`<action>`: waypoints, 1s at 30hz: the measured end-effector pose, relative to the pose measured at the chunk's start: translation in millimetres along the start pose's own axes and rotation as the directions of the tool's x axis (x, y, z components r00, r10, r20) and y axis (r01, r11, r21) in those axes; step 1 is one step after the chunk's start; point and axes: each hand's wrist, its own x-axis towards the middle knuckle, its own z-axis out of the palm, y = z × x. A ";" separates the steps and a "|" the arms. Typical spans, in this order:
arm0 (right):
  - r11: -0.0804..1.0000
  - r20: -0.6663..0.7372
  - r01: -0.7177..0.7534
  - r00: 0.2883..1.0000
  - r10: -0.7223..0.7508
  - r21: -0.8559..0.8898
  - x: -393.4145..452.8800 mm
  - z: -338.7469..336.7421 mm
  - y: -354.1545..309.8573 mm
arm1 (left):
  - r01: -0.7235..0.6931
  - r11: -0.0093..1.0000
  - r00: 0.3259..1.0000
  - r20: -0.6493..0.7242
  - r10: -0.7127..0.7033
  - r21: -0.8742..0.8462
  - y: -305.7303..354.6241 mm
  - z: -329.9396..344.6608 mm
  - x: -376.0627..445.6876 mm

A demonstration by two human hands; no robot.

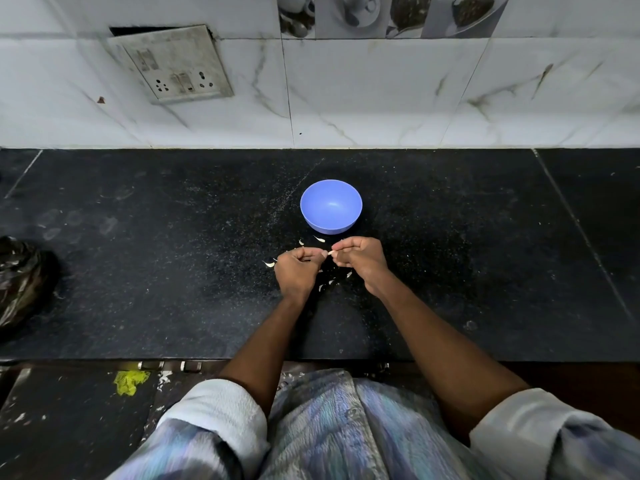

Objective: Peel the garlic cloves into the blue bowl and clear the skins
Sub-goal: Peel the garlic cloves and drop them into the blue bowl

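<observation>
Just in front of blue bowl (331,206): left hand (298,270) and right hand (360,255), fingers curled, pinching one garlic clove (330,253) between them. Probably light, firm, slippery; skins (319,239) papery, best nipped at tip.

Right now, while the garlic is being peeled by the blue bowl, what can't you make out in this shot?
- Clove: curled fingers of the left hand and right hand hide it in the head view; only a pale tip shows between them.
- Blue bowl: no cloves are visible inside; its near wall hides part of the floor.
- Black bag: cut off by the left edge.
- Skins: too small to count.
</observation>
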 end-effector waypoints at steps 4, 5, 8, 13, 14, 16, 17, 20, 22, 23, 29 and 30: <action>1.000 -0.006 0.004 1.000 -0.004 0.015 0.2 -0.7 -1.1 | -0.013 1.000 0.998 0.060 0.014 -0.019 -1.2 -1.8 0.2; 1.000 -0.006 0.001 1.000 0.000 0.027 0.4 -0.3 -0.8 | -0.023 1.000 0.997 0.068 0.023 -0.010 -1.7 -1.1 0.4; 0.999 -0.008 -0.013 1.000 0.013 0.053 0.7 1.1 -0.3 | -0.032 0.999 0.997 0.069 0.032 -0.004 -1.6 2.2 -0.8; 0.990 -0.001 -0.064 0.998 0.064 0.126 -0.4 1.7 0.1 | -0.038 0.998 0.997 0.064 0.041 -0.040 -0.9 4.8 -1.5; 0.988 0.001 -0.074 0.997 0.075 0.133 -1.0 1.9 0.0 | -0.044 0.998 0.996 0.071 0.047 -0.046 -0.1 4.9 -2.4; 0.987 0.010 -0.082 0.997 0.081 0.139 -2.5 1.6 -0.2 | -0.064 0.997 0.995 0.067 0.067 -0.046 1.3 5.4 -4.8; 0.987 0.018 -0.080 0.997 0.078 0.142 -3.6 1.3 -0.5 | -0.074 0.997 0.996 0.055 0.076 -0.037 0.8 5.5 -5.2; 0.987 0.032 -0.071 0.997 0.067 0.144 -6.5 1.3 -0.6 | -0.074 0.997 0.997 0.032 0.074 -0.014 0.2 4.4 -6.9; 0.989 0.029 -0.055 0.998 0.051 0.137 -7.1 1.6 0.5 | -0.067 0.998 0.997 0.031 0.067 -0.011 0.6 4.2 -8.0; 0.990 0.027 -0.046 0.999 0.043 0.134 -7.4 1.8 1.0 | -0.069 0.998 0.997 0.032 0.069 -0.009 1.3 4.0 -8.9; 0.996 0.022 0.006 1.000 -0.008 0.088 -8.7 1.2 3.0 | -0.069 0.997 0.996 0.059 0.070 -0.020 0.4 0.8 -10.2; 0.997 0.020 0.014 1.000 -0.015 0.076 -9.1 1.7 3.4 | -0.069 0.997 0.996 0.061 0.071 -0.022 0.7 0.2 -11.0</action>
